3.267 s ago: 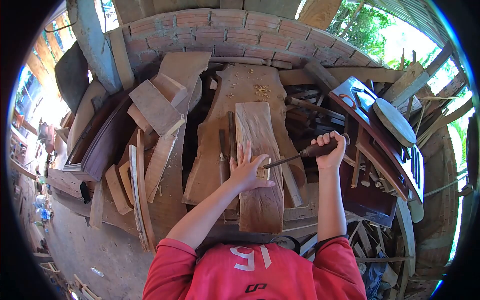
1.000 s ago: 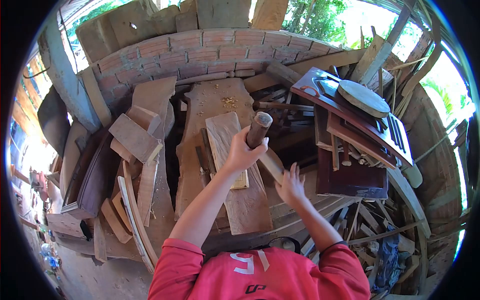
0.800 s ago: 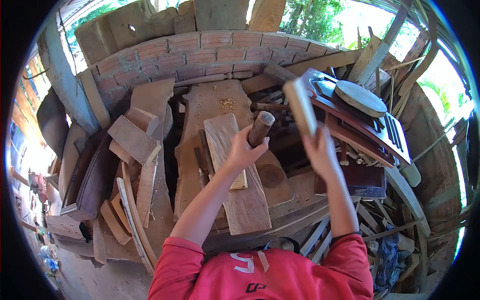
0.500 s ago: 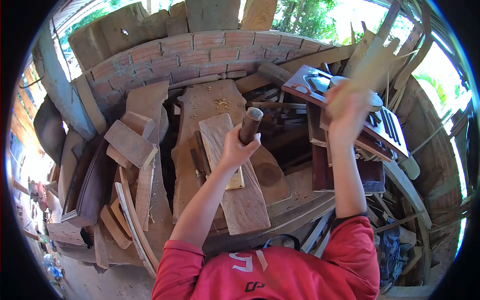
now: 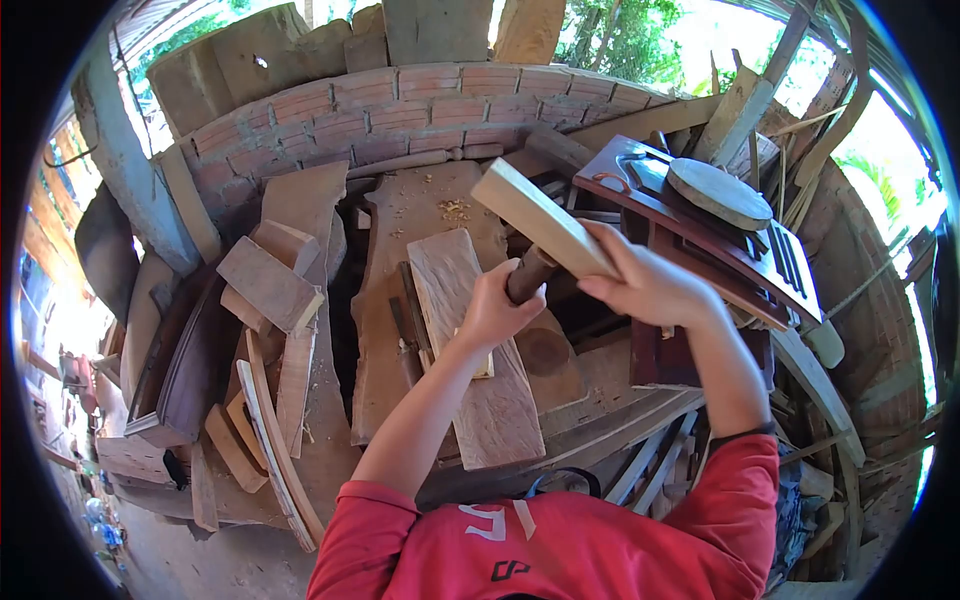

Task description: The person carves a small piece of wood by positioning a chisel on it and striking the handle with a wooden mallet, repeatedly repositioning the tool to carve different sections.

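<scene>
My left hand (image 5: 502,308) is wrapped round the upright brown wooden handle of a chisel (image 5: 530,274), whose blade is hidden behind the hand and forearm. In my right hand (image 5: 640,280) is a pale wooden block (image 5: 540,213), gripped at one end; it lies across the top of the handle, apparently touching it. Below my left hand lies a light wooden board (image 5: 500,415), with a small yellow piece (image 5: 486,368) partly showing on it behind the wrist. Along the board's left edge rest thin dark tools (image 5: 402,325).
Under the board is a wide slab (image 5: 375,270) with shavings (image 5: 455,210) on it. Wood offcuts (image 5: 268,282) are stacked at the left. Dark red panels (image 5: 640,170) with a round wooden disc (image 5: 720,193) on top stand at the right. A brick wall (image 5: 430,100) runs behind.
My right hand has swung the wooden block from raised at the upper right down and left onto the chisel handle. My left hand keeps its grip in nearly the same place.
</scene>
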A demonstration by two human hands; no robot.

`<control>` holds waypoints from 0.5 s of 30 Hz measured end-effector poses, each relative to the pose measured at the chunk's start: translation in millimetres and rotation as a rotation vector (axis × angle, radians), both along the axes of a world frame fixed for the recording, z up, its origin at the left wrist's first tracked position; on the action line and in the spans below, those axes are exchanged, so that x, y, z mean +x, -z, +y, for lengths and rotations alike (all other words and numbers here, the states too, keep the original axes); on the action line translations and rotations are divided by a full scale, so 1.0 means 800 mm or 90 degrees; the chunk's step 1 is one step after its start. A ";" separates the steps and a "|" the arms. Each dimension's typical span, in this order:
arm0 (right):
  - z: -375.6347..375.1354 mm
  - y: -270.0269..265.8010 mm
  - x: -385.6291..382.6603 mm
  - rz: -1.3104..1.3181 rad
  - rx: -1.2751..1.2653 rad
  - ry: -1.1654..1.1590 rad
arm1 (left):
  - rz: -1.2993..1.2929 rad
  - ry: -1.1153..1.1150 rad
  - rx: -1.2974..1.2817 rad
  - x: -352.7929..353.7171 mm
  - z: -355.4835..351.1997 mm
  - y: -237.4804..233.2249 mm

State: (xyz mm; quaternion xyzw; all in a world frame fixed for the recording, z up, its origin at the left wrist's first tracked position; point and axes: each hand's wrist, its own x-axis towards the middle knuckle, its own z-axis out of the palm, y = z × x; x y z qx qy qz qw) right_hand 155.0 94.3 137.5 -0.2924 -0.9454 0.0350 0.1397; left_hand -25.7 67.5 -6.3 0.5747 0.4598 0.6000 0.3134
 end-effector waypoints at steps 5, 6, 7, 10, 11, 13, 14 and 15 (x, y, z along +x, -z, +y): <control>0.016 -0.033 0.028 0.329 -0.088 0.124 | -0.005 -0.012 -0.044 -0.001 -0.003 -0.007; 0.019 -0.031 0.026 0.425 -0.095 0.138 | 0.015 -0.023 -0.064 -0.003 -0.005 -0.008; 0.017 -0.027 0.009 0.661 -0.135 0.040 | 0.036 -0.035 -0.081 -0.003 -0.004 -0.011; 0.010 0.009 0.001 0.407 -0.089 -0.007 | 0.006 -0.017 -0.039 0.006 -0.005 -0.010; 0.003 0.027 -0.005 0.095 0.073 0.028 | -0.026 0.002 -0.012 0.007 -0.003 -0.007; -0.023 -0.030 -0.014 -0.061 -0.232 0.111 | -0.013 -0.015 -0.043 0.001 -0.003 -0.002; -0.015 -0.027 -0.006 -0.002 -0.057 0.075 | 0.000 -0.029 -0.069 -0.002 -0.003 -0.002; -0.008 -0.029 0.000 0.056 0.120 0.039 | 0.004 -0.027 -0.067 -0.003 -0.003 -0.005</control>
